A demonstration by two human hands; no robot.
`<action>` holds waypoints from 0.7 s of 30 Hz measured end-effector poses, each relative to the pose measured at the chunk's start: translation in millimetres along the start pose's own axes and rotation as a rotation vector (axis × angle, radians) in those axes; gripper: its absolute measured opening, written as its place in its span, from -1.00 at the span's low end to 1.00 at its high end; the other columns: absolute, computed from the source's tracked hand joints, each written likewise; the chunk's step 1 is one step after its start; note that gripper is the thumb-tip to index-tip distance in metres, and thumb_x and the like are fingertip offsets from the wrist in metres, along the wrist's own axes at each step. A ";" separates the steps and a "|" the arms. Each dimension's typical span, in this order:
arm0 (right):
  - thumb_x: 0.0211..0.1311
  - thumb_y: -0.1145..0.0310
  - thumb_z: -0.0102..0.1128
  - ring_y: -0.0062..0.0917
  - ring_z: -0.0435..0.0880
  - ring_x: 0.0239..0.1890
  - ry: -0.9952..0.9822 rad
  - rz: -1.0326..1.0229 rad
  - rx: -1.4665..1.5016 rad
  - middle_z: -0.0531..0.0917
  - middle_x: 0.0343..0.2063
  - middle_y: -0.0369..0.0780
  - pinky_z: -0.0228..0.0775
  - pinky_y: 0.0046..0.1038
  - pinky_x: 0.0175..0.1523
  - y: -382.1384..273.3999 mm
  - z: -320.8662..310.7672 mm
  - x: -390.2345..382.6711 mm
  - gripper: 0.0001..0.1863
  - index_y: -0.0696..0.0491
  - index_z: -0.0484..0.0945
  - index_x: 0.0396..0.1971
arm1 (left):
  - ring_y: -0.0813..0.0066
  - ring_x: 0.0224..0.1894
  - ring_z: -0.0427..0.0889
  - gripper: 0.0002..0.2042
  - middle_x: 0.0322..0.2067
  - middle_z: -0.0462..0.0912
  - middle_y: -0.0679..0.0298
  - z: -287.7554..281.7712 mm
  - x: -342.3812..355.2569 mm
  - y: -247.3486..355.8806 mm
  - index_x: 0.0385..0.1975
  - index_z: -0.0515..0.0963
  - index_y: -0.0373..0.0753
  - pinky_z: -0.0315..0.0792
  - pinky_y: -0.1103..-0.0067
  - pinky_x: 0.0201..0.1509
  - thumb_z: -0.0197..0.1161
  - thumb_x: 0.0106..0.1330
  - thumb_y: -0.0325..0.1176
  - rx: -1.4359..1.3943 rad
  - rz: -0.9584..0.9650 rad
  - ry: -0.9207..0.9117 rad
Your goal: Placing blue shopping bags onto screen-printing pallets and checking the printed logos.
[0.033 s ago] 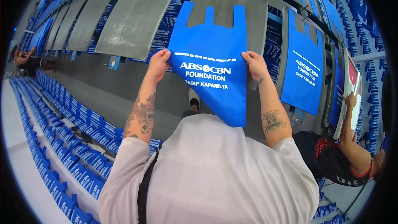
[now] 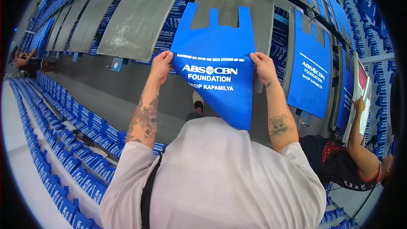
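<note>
Blue printed bags (image 2: 91, 118) line the left side in long rows, too many to count from my remote feed. Far left, one co-worker (image 2: 23, 61), too small for me to tell what the hands hold. Next, bare grey boards (image 2: 135, 21): I count four, the leftmost ones narrow at this angle, plus a fifth grey board (image 2: 256, 12) behind the work. Centre: left hand (image 2: 161, 66) pinching the left side edge of one held bag (image 2: 220, 51), thumb and fingers pressed together. The held bag spans the gap between the two hands, three straps toward the far side, overlapping the fifth board in view; contact with it I cannot tell. Its lower left edge runs slantwise to a corner hanging near the wearer's shirt (image 2: 237, 169). One shoe (image 2: 198, 101) shows below. Right hand (image 2: 264, 68) pinches the opposite side edge, fingers likewise pressed together. Change logged since the prior frame: slight only; the hands stand a little wider apart and the top printed line has puckered near the right. My reading: the cloth is being tensioned, with both pinches kept. To the right, one bag (image 2: 311, 59) lies flat on its board, print up. Farther right, a second co-worker (image 2: 345, 161), one hand (image 2: 359, 105) at one red-and-white frame (image 2: 361, 78).
</note>
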State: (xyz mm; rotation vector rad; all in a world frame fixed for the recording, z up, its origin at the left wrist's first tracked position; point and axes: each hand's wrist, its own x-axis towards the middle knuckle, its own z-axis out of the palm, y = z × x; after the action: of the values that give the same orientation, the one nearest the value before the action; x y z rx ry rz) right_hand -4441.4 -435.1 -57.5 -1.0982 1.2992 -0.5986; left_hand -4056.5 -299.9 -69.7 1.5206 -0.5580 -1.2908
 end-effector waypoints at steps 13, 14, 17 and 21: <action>0.35 0.56 0.30 -0.66 0.64 -0.15 0.023 -0.549 -0.071 0.69 -0.22 -0.29 0.48 -0.60 0.02 -102.5 -40.2 -108.6 -0.62 0.19 0.55 0.14 | 0.60 -0.17 0.63 -0.61 -0.19 0.70 0.27 5.6 -70.8 81.5 0.18 0.52 -0.37 0.50 0.63 0.00 0.36 0.36 -0.53 -0.117 0.534 -0.135; 0.34 0.56 0.31 -0.66 0.64 -0.15 0.057 -0.516 -0.183 0.69 -0.22 -0.29 0.48 -0.61 0.03 -106.8 -39.5 -112.7 -0.64 0.18 0.56 0.12 | 0.60 -0.17 0.63 -0.61 -0.19 0.70 0.27 3.9 -70.6 85.5 0.18 0.52 -0.37 0.50 0.63 0.00 0.36 0.36 -0.53 -0.118 0.542 -0.136; 0.24 0.56 0.39 -0.62 0.65 -0.20 0.042 -0.590 -0.323 0.71 -0.23 -0.26 0.53 -0.54 0.00 -118.9 -39.0 -118.5 -0.63 0.18 0.59 0.05 | 0.58 -0.14 0.63 -0.53 -0.20 0.67 0.28 0.7 -66.3 91.2 0.24 0.49 -0.37 0.53 0.65 0.06 0.36 0.33 -0.58 0.071 0.583 -0.216; 0.08 0.59 0.43 -0.44 0.70 -0.29 0.116 -0.680 -0.699 0.69 -0.31 -0.17 0.55 -0.41 -0.08 -135.1 -40.8 -113.3 -0.67 0.16 0.63 -0.10 | 0.60 -0.16 0.65 -0.58 -0.12 0.69 0.25 10.0 -54.8 97.0 0.15 0.57 -0.32 0.55 0.63 -0.06 0.36 0.26 -0.62 0.358 0.437 -0.160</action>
State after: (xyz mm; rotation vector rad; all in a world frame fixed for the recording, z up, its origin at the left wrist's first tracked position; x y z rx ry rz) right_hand -4476.5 -404.6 117.4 -2.1548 1.2508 -0.7250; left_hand -4058.4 -293.9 42.0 1.4733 -1.2052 -1.0078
